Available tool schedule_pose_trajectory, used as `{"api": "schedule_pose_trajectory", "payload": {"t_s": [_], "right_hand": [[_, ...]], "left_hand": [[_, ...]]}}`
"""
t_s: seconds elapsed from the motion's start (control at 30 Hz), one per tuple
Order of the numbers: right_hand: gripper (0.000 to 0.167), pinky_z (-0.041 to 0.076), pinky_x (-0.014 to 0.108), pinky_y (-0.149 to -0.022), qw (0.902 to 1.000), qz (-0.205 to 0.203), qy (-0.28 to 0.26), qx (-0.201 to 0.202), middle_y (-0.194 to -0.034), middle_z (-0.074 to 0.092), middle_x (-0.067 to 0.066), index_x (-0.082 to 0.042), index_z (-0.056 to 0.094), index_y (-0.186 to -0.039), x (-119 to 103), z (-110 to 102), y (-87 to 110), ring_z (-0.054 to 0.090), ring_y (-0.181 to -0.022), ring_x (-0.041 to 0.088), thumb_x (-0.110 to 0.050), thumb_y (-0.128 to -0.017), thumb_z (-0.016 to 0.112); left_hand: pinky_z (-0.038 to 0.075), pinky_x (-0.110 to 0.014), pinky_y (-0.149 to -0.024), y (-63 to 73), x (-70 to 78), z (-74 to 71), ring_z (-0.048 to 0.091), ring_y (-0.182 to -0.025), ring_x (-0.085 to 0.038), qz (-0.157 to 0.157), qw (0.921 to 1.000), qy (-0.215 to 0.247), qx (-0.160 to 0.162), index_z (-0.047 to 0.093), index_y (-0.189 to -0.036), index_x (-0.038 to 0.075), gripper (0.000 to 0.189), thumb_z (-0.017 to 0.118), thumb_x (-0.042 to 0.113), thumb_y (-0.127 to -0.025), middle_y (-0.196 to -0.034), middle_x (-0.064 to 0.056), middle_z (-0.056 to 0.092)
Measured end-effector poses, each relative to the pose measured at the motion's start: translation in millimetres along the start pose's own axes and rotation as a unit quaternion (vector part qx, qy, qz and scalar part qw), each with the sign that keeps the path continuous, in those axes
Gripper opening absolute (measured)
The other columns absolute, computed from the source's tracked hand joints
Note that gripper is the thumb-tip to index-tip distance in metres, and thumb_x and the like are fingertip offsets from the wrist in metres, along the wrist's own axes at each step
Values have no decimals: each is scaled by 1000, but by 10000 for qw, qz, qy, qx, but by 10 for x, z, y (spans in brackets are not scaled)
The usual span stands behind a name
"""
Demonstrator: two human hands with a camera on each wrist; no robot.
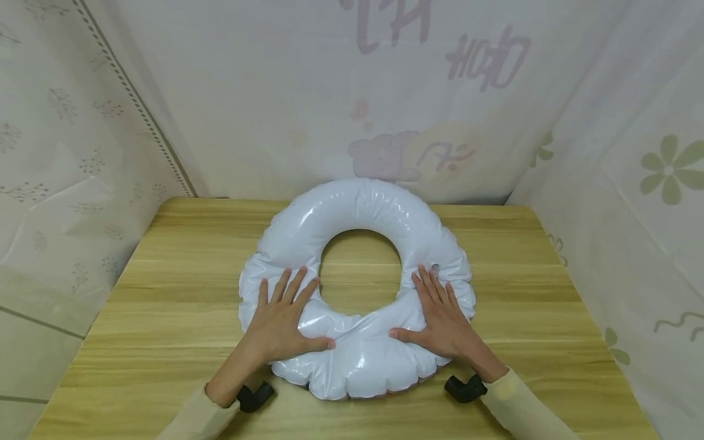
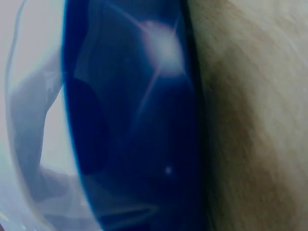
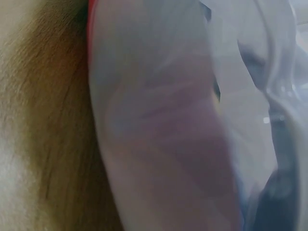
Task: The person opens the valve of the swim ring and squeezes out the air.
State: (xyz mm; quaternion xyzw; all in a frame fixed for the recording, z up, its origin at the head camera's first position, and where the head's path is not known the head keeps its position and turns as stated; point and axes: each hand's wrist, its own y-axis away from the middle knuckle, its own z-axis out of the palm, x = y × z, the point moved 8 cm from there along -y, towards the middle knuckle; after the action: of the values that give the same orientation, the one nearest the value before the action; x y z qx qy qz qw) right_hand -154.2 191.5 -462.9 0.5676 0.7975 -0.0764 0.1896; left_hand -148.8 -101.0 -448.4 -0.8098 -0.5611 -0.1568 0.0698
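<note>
A white inflatable swim ring [image 1: 363, 205] lies flat on the wooden table, glossy and puffed, with creases along its near part. My left hand [image 1: 283, 324] rests on the ring's near left side, fingers straight and spread, thumb pointing inward. On the near right side my right hand [image 1: 440, 321] lies the same way, its fingertips just beside a small valve [image 1: 436, 267]. In the left wrist view the ring's side shows a dark blue band [image 2: 134, 120] close to the lens. The right wrist view shows its pale, pinkish side [image 3: 163, 134] at the table surface.
The wooden table [image 1: 165, 293] reaches back to a printed fabric wall [image 1: 264, 98]. More patterned cloth hangs at the left [image 1: 60, 153] and right [image 1: 632, 201]. Black wrist-worn devices [image 1: 255, 397] sit under both wrists, at the ring's near edge.
</note>
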Motion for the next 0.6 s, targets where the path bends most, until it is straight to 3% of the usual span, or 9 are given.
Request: {"api": "schedule_pose_trajectory", "payload": {"t_s": [0.6], "right_hand": [[127,4,66,-126,9999,42,143,70,-175,-2,7,-8,11,-166,5,13,-8,1,-162,35,-85,-77,62]], "left_hand": [[0,-74,-121,-2,8,4,9,-160,-41,2,9999,-100,73,32,-162,20,124,64,91,-66,-173,-11,17]]}}
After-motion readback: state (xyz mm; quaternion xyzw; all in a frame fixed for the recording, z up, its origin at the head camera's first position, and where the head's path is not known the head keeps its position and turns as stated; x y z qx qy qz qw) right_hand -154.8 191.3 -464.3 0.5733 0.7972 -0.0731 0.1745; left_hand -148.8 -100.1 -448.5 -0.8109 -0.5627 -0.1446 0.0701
